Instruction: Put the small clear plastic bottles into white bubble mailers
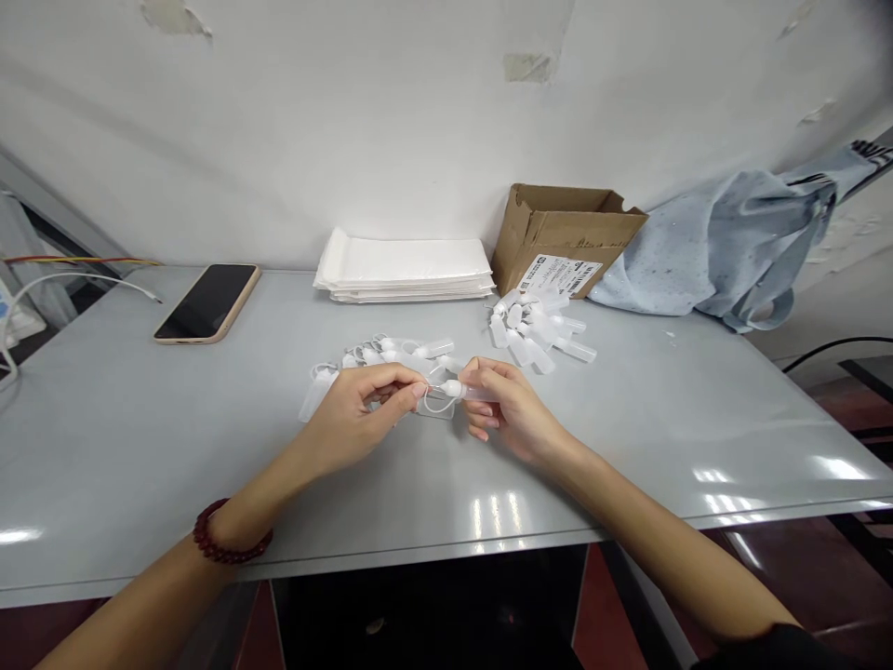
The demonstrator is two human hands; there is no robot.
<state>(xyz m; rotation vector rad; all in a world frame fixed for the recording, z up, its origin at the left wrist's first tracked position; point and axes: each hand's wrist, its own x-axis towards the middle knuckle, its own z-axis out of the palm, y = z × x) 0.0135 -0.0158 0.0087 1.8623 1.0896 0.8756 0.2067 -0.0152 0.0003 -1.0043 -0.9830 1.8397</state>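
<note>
My right hand [509,409] grips a small translucent plastic bottle [466,391] over the middle of the grey table [139,437]. My left hand [363,409] pinches the bottle's white cap end, where a thin loop hangs down. A red bead bracelet [227,540] sits on my left wrist. Just behind my hands lies a cluster of similar small bottles with loops [397,355]. A second pile of small bottles [540,328] lies further back to the right.
A phone [207,301] lies face up at the back left. A stack of white padded envelopes [405,268] rests against the wall. An open cardboard box [565,244] and a blue cloth bag [739,247] stand at the back right. Cables [70,279] run at the far left.
</note>
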